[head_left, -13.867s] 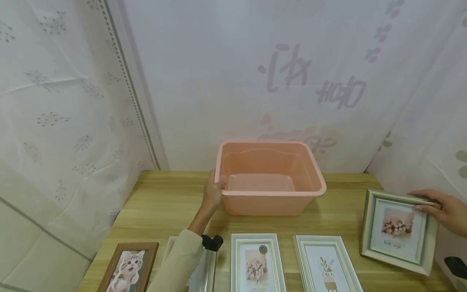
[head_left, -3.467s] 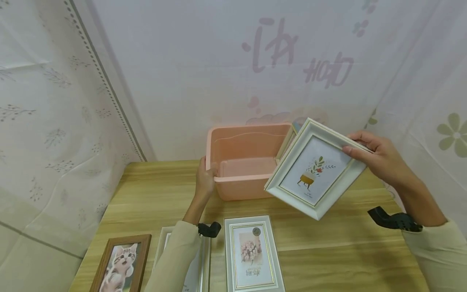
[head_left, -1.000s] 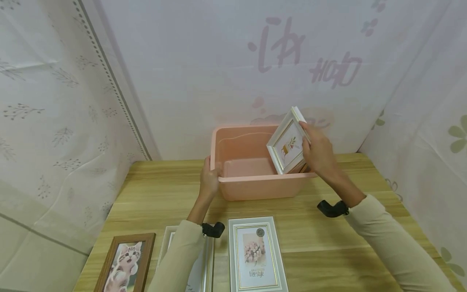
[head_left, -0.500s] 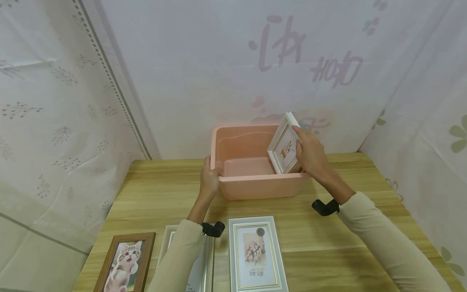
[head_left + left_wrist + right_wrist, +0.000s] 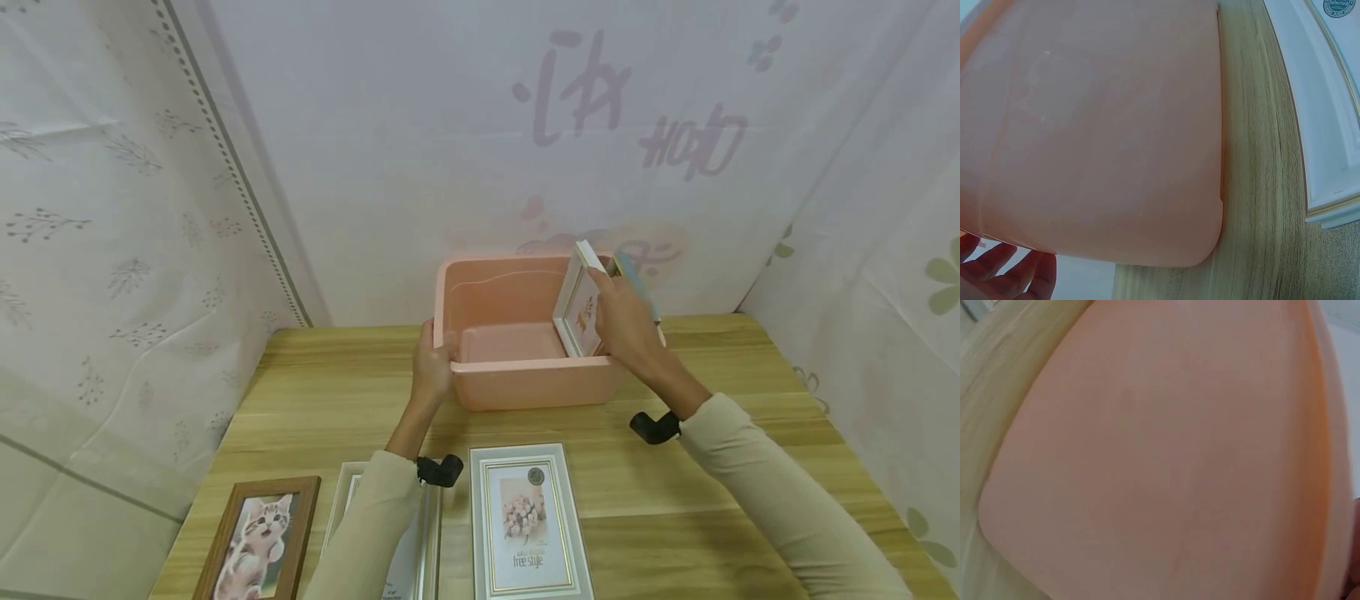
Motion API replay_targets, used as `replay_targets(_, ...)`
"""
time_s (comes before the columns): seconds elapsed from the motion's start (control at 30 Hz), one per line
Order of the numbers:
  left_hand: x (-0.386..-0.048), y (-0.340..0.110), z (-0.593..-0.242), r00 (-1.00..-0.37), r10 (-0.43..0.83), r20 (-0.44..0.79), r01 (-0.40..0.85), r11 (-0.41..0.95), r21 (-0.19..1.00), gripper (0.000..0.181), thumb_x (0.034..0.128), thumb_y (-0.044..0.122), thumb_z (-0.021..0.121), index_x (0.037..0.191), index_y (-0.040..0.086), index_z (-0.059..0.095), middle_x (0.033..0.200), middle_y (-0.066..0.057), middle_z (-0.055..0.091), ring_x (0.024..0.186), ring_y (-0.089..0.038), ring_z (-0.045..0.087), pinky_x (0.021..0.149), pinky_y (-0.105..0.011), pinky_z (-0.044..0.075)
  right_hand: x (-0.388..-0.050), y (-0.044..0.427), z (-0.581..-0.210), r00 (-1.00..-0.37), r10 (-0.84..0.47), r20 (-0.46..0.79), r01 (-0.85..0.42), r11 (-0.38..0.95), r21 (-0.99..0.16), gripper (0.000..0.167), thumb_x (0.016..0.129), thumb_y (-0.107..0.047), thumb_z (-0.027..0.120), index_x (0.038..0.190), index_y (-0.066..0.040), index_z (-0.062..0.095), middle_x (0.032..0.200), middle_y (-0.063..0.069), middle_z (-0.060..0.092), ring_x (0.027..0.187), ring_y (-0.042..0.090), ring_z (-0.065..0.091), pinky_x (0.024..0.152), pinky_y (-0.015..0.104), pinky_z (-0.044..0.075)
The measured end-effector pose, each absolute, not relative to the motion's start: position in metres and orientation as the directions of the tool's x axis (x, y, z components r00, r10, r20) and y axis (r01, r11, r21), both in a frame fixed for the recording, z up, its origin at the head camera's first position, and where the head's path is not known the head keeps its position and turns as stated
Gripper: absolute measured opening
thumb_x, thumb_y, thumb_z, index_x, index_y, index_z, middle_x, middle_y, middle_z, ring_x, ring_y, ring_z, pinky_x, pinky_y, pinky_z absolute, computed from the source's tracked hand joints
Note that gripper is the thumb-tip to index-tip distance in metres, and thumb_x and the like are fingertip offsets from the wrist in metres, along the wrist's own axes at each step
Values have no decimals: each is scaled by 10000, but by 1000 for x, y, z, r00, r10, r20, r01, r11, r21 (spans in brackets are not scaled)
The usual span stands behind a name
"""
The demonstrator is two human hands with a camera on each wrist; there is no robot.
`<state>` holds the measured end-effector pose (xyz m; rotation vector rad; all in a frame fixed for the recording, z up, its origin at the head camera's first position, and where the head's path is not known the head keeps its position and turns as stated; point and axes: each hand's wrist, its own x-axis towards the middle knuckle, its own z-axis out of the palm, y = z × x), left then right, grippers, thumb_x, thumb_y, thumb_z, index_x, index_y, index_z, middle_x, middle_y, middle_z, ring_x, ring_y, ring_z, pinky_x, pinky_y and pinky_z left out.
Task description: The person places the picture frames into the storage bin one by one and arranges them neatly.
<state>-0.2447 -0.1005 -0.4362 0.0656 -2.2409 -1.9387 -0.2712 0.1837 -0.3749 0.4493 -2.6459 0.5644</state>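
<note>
A pink plastic basin [image 5: 536, 387] stands at the back of the table. My left hand [image 5: 432, 367] grips its left rim, the thumb over the inside; in the left wrist view, curled fingers [image 5: 1038, 278] show beside the basin's wall. Inside the basin's right end, a white picture frame [image 5: 572, 304] with a plant print leans upright, tilted. My right hand [image 5: 628, 321] holds that frame by its upper right edge and covers part of it. Behind the hand, the light blue back of another picture frame [image 5: 636, 283] sticks up over the basin's right rim.
On the wooden table [image 5: 330, 392] lie a brown frame with a kitten picture [image 5: 258, 542], a white frame with a flower print [image 5: 528, 525], and a pale frame [image 5: 429, 550] partly under my left sleeve. A patterned cloth [image 5: 420, 150] hangs behind the table.
Earlier my right hand held a gold-edged frame, then brought the plant-print frame from the table into the basin. Lately that frame has sunk lower and moved slightly left. My left hand stayed on the rim.
</note>
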Motion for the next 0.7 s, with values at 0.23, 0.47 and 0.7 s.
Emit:
replay_targets(0.23,-244,-100,-435,-981,-154,117,90,174,981,569,855,0,434,1422,-42,423,1156,-242,585,1017,-328,543,912,-471,457,-270,181,-383,-880,-242,409,-371,888,-272,549,938,41,488,1478,-22,410,1093,333,582,696,361,580,512,433,482)
replay_targets(0.47,-244,-102,-435,-981,-158,113,87,160,983,590,825,-10,434,1414,-45,428,1165,-242,580,1006,-322,536,908,-473,449,-270,178,-384,-902,-240,358,-352,890,-290,565,947,11,489,1495,-64,374,1109,312,565,689,330,553,485,398,451)
replay_targets(0.7,-244,-101,-435,-982,-157,108,82,165,983,569,852,3,433,1420,-40,429,1145,-244,576,973,-313,529,867,-444,451,-270,177,-382,-918,-241,314,-324,914,-245,666,898,-33,615,1509,-83,355,1276,319,507,841,417,611,596,496,523)
